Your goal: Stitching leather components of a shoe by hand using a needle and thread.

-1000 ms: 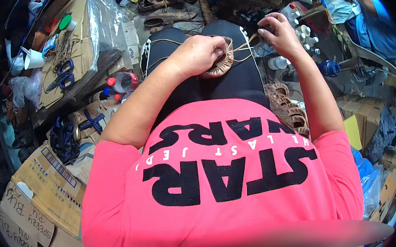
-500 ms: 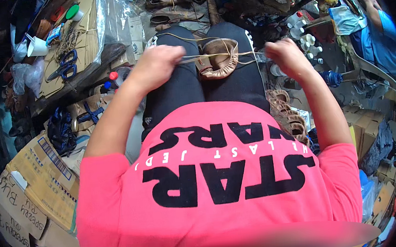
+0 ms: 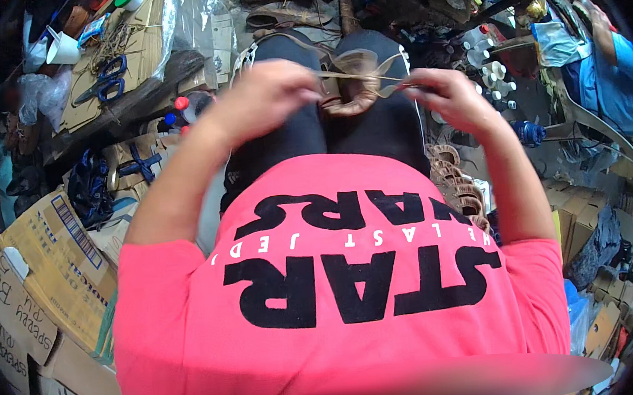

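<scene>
Head view shows the left hand (image 3: pixel 266 93) closed in a pinch on one end of a tan lace (image 3: pixel 355 76), while the right hand (image 3: pixel 447 96) pinches the other end, the strand stretched taut between them. Beneath it, a brown leather shoe piece (image 3: pixel 352 93) rests on the person's dark-trousered lap at upper centre of the frame. Blue-handled scissors (image 3: pixel 103 81) lie on cardboard (image 3: pixel 131 56) at upper left.

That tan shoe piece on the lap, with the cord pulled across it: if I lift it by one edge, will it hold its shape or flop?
Probably flop somewhat: the tan shoe piece curves and sags over the knees, so it looks like soft leather. It seems light, since the thin cord stretched between the left hand and right hand partly lifts its edge. Unlikely to roll; it lies flat-bottomed on the lap.
</scene>
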A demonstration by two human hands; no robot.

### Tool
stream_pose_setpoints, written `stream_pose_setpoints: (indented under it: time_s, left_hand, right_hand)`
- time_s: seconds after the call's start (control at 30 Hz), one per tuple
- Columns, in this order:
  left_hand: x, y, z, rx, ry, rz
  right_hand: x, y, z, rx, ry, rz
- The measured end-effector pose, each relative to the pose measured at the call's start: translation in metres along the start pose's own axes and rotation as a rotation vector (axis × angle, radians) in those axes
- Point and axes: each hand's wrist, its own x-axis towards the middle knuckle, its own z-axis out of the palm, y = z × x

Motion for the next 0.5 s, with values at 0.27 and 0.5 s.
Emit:
stream_pose_setpoints:
  time_s: [0.27, 0.5]
  left_hand:
    - [-0.201, -0.092, -0.209, 1.069, 0.57, -1.02]
    - [-0.019, -0.011, -0.005, 0.133, 0.219, -0.221]
  right_hand:
    - [-0.224, 0.256, -0.193, -0.752, 0.564, 0.857]
    - [-0.036, 0.069, -0.032, 0.194, 0.184, 0.257]
